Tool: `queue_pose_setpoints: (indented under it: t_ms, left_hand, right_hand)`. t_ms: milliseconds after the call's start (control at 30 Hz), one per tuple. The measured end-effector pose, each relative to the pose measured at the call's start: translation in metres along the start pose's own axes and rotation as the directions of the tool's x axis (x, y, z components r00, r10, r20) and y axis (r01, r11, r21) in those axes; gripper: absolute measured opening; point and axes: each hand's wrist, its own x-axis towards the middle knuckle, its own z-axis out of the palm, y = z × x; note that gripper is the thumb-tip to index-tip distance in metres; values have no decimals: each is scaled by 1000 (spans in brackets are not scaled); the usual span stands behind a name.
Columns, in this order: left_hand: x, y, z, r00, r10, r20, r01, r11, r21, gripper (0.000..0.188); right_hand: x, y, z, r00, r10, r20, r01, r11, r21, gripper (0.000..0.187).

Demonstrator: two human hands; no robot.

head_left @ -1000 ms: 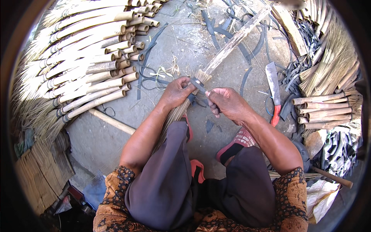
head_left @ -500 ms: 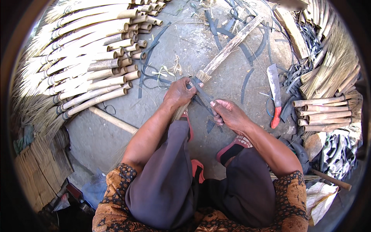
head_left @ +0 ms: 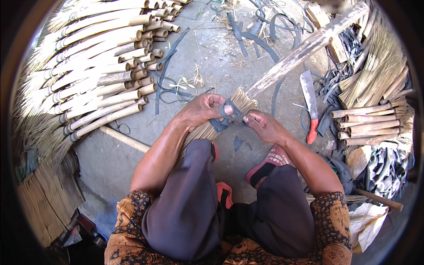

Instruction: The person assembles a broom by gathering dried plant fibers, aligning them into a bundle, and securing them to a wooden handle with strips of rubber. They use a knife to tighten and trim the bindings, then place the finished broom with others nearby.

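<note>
A broom of straw-coloured fibres (head_left: 201,132) lies across my lap, its pale wooden handle (head_left: 304,46) running up to the far right. My left hand (head_left: 203,108) grips the bundle where the fibres meet the handle and pins a dark rubber strip (head_left: 221,123) against it. My right hand (head_left: 263,126) pinches the other end of that strip just right of the bundle. The strip wraps around the fibres between both hands.
A stack of finished brooms with bamboo handles (head_left: 101,75) fills the left. A red-handled cleaver (head_left: 310,106) lies on the concrete to the right, beside more broom bundles (head_left: 371,123). Dark rubber strips (head_left: 247,31) litter the far floor. A loose stick (head_left: 126,139) lies at left.
The broom handle has swung from steeper to more slanted toward the upper right. Both hands shifted slightly and now pull the rubber strip around the bundle.
</note>
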Motion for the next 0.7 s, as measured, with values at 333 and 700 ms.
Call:
queue_pose_setpoints:
  t_ms: [333,700]
  left_hand:
    - [-1,1,10,965,-138,222,170,976,-135,55]
    - [21,-31,33,930,78,-360,195,724,661,55]
  right_hand:
    - [32,10,2,985,-166,-53,144,946,-290,20]
    - [20,-37,-26,984,-146,-101,44,752,-658,21]
